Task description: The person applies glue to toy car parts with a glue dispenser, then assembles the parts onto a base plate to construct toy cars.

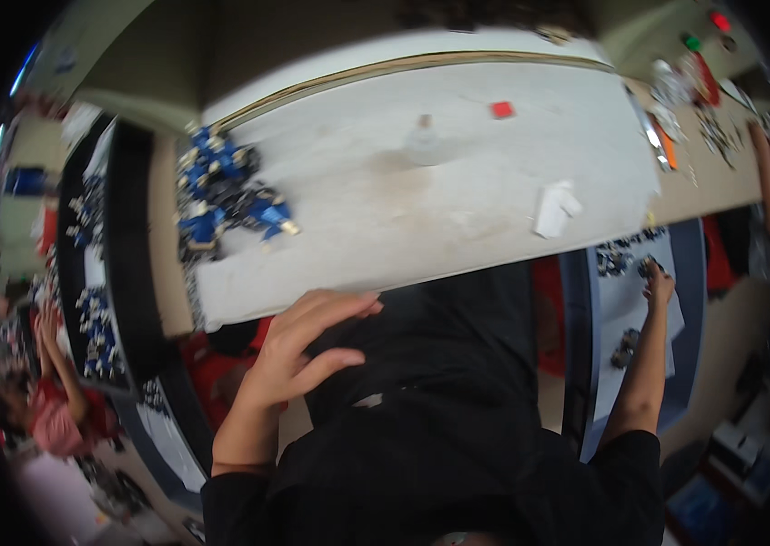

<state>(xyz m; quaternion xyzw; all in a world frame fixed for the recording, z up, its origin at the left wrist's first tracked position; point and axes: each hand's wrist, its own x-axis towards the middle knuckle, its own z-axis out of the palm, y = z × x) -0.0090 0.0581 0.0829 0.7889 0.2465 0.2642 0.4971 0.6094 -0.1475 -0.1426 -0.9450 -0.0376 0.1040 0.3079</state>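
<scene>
My left hand point(298, 350) is open with its fingers apart. It rests on the black clothing point(439, 382) over my lap, just below the front edge of the white table point(457, 209). My right arm stretches out to the right. My right hand point(659, 284) sits on a white sheet point(626, 305) on a blue-rimmed surface, with its fingertips at a few small dark pieces point(647, 267). I cannot make out whether it grips one. A heap of blue and black building pieces point(221, 196) lies at the table's left end, away from both hands.
On the white table stand a small clear bottle point(423, 141), a red square point(501, 109) and a white folded object point(556, 207). More dark pieces point(626, 346) lie on the right sheet. Another person's arm point(767, 182) works at the far right. Another person point(44, 409) sits lower left.
</scene>
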